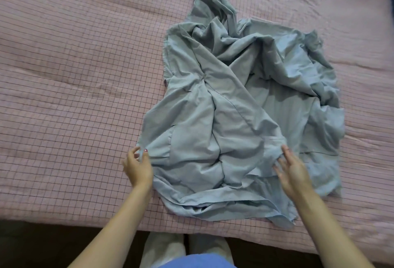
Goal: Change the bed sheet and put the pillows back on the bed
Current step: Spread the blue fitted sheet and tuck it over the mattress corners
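Note:
A crumpled light blue-grey bed sheet (238, 105) lies in a heap on the bed, right of centre, over a pink quilted cover (74, 80) with a dark grid pattern. My left hand (137, 166) is at the sheet's near left edge and pinches that edge between thumb and fingers. My right hand (293, 170) is at the sheet's near right part, fingers spread and fairly straight, fingertips touching the cloth. No pillows are in view.
The bed's near edge (85, 222) runs across the bottom, with dark floor below it. My legs and feet (183, 250) stand against that edge. The pink cover stretches wide to the left and behind the heap.

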